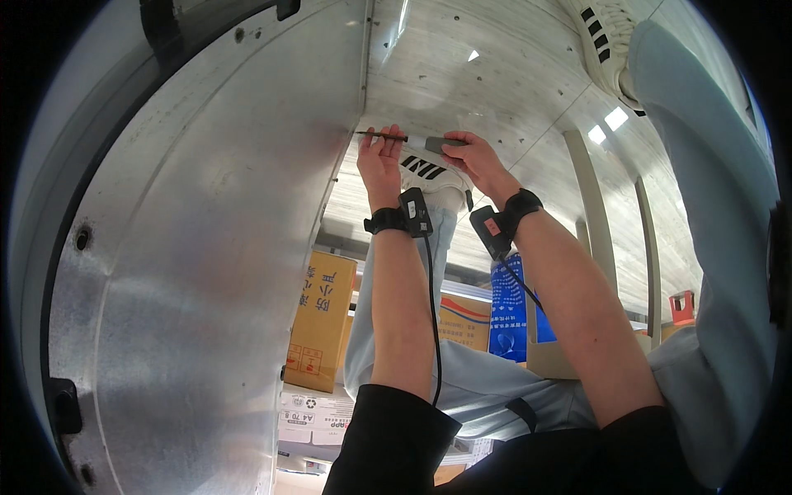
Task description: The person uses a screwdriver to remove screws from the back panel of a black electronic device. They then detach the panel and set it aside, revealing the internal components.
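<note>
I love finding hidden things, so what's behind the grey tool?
Behind the grey tool, you can see pale floor and a striped shoe. The bits covered by the tool and right hand can't be seen.

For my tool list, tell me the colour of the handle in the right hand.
The handle is grey; the head view shows it best.

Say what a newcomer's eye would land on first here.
Probably the big silvery metal panel, filling much of the left side. Next, above centre, the right hand holds a grey-handled tool, its dark shaft running by the left hand toward the panel's edge. Then the bright blue package, below and right of centre.
</note>
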`<control>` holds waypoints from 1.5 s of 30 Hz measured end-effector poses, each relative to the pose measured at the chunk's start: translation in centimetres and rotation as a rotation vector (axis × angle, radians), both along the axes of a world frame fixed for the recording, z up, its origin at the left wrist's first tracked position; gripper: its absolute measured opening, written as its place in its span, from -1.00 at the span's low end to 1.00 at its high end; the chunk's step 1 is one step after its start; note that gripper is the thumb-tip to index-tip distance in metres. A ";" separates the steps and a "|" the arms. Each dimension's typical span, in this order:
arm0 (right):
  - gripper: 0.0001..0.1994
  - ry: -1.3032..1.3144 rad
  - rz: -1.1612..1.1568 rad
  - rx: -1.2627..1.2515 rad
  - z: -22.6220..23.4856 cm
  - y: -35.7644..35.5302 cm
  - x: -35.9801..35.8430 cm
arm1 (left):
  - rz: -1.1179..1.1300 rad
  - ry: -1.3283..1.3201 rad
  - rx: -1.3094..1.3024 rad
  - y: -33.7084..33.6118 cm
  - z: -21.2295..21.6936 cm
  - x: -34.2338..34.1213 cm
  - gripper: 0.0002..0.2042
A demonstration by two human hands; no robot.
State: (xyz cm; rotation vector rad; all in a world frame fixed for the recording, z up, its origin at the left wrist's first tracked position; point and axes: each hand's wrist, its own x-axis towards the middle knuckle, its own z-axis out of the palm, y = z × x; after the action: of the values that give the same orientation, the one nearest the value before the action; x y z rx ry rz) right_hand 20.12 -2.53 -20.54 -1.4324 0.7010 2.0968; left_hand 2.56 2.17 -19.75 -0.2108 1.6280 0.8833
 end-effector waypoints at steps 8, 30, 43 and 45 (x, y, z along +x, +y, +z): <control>-0.64 0.046 -0.059 0.010 0.6 -1.9 1.9 | 0.047 0.092 -0.049 0.7 -0.5 2.1 -0.80; -0.68 0.100 0.058 0.140 13.3 -0.5 5.7 | -0.001 0.053 -0.091 -0.6 9.4 5.4 -0.91; -0.72 -0.402 0.152 1.243 34.2 19.3 6.3 | 0.764 0.681 0.407 -3.1 31.8 0.9 -0.89; -0.69 -0.449 0.136 1.379 39.5 20.8 5.5 | 0.795 0.757 0.547 -4.1 35.9 0.7 -0.90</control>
State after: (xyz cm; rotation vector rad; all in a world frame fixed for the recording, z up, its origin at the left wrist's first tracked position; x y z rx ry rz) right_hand 25.64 18.25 18.96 -0.9786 -0.9036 1.5434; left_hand 3.27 -1.93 16.10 -0.1393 1.9096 2.1794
